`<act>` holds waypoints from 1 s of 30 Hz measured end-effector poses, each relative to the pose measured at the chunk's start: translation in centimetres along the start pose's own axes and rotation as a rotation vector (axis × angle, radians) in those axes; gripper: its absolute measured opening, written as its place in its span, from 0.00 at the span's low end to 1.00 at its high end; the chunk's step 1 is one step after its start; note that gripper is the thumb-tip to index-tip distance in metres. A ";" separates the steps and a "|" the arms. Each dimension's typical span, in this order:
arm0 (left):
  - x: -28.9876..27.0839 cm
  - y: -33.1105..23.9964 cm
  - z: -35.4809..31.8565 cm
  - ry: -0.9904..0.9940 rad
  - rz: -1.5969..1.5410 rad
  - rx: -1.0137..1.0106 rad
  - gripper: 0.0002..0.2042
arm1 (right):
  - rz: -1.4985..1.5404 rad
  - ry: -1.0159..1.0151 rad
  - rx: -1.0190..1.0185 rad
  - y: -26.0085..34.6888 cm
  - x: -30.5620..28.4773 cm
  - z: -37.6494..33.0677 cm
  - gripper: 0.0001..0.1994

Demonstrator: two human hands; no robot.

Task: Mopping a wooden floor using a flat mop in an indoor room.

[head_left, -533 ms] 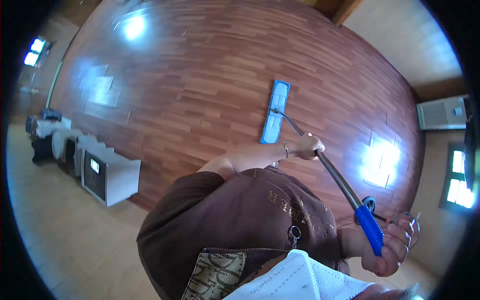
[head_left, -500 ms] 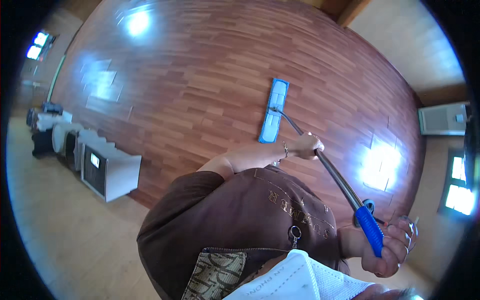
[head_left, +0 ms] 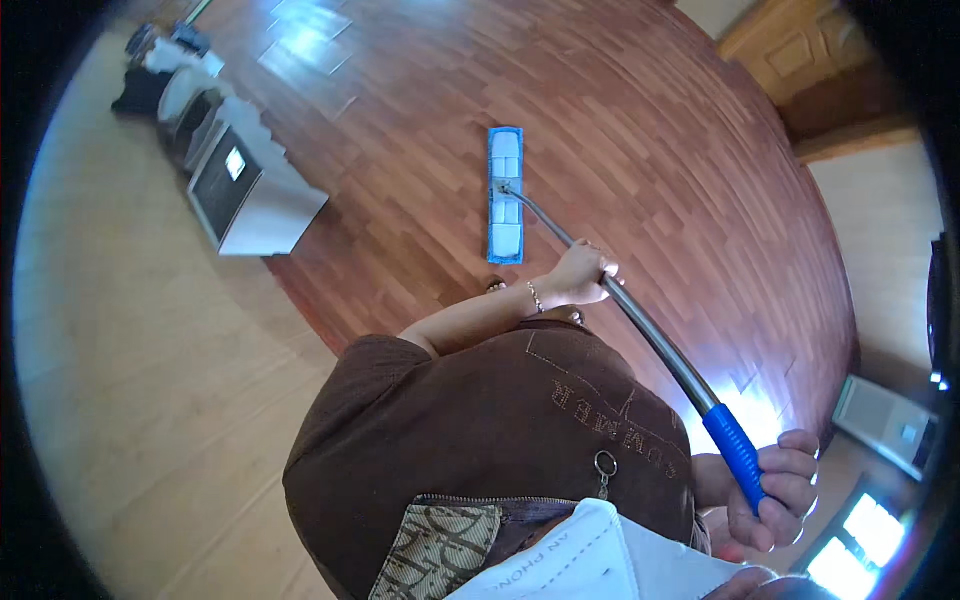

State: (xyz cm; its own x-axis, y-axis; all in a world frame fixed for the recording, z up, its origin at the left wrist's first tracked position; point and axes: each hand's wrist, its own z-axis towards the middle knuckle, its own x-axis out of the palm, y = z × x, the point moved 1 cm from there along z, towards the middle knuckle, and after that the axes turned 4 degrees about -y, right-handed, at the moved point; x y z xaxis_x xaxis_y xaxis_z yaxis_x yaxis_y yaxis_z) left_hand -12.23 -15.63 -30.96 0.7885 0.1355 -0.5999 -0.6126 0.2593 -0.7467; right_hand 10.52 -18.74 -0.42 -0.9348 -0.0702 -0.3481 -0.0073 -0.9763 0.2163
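Gripping one flat mop (head_left: 505,195): left hand (head_left: 580,275) closed on its pole, right hand (head_left: 775,485) on its blue grip.

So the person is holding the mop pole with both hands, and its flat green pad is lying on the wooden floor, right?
Almost. The pad is blue, not green, as the head view shows. The rest holds: the left hand grips the metal pole partway down, the right hand holds its blue grip, and the pad lies flat on the wooden floor.
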 end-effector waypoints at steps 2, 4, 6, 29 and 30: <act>-0.8 0.3 -1.7 -0.091 0.048 -0.079 0.12 | 0.172 0.073 0.071 -1.3 0.5 0.3 0.19; -1.5 0.4 -3.1 -0.130 0.050 -0.130 0.12 | 0.277 0.122 0.070 -2.8 0.7 0.7 0.18; -1.9 1.1 -4.3 -0.225 0.055 -0.199 0.13 | 0.390 0.096 0.027 -5.2 1.5 0.6 0.17; -4.9 6.3 -24.8 -0.527 0.555 -0.839 0.13 | 1.441 0.808 0.448 -7.8 15.9 -3.9 0.03; -5.2 6.6 -24.6 -0.513 0.557 -0.855 0.13 | 1.438 0.794 0.434 -7.7 16.0 -4.2 0.03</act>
State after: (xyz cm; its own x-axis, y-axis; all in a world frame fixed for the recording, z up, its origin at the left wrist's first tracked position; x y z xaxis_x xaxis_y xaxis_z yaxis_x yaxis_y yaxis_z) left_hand -21.70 -38.11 -39.87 0.2044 0.4533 -0.8676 -0.5659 -0.6685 -0.4826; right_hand -2.89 -13.18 -11.46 0.1213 -0.9922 0.0296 0.4096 0.0772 0.9090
